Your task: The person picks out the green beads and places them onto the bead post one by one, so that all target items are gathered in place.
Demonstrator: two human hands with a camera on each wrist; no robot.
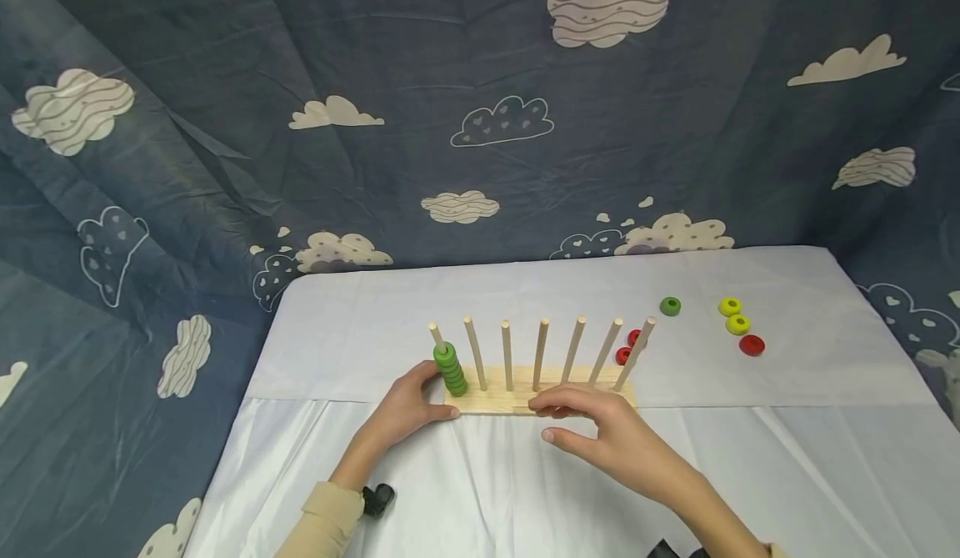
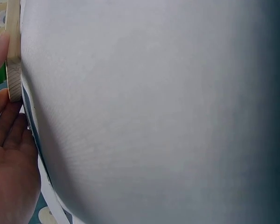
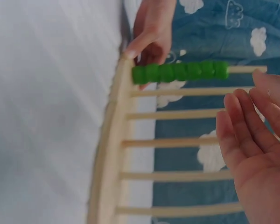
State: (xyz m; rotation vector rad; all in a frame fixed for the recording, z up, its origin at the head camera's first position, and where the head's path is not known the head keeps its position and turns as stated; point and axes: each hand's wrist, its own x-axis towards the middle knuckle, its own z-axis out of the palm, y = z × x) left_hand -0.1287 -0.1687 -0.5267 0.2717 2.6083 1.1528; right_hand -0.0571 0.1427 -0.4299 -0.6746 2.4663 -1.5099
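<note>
A wooden peg stand (image 1: 491,402) with several upright pegs is on the white table. On its leftmost peg sits a stack of green rings (image 1: 449,368); the other pegs are bare. My left hand (image 1: 407,404) holds the left end of the base, thumb at the front edge and fingers around the end and behind. In the left wrist view, that hand (image 2: 11,163) has its fingertips at the end of the base (image 2: 13,70). My right hand (image 1: 600,433) hovers in front of the right half of the stand, fingers loosely bent, with nothing between thumb and fingers.
Behind the right end of the stand lie two red rings (image 1: 623,355), partly hidden by pegs. Farther right are a loose green ring (image 1: 671,306), two yellow rings (image 1: 738,324) and another red ring (image 1: 752,345). A dark cloud-patterned cloth (image 1: 420,158) hangs behind the table.
</note>
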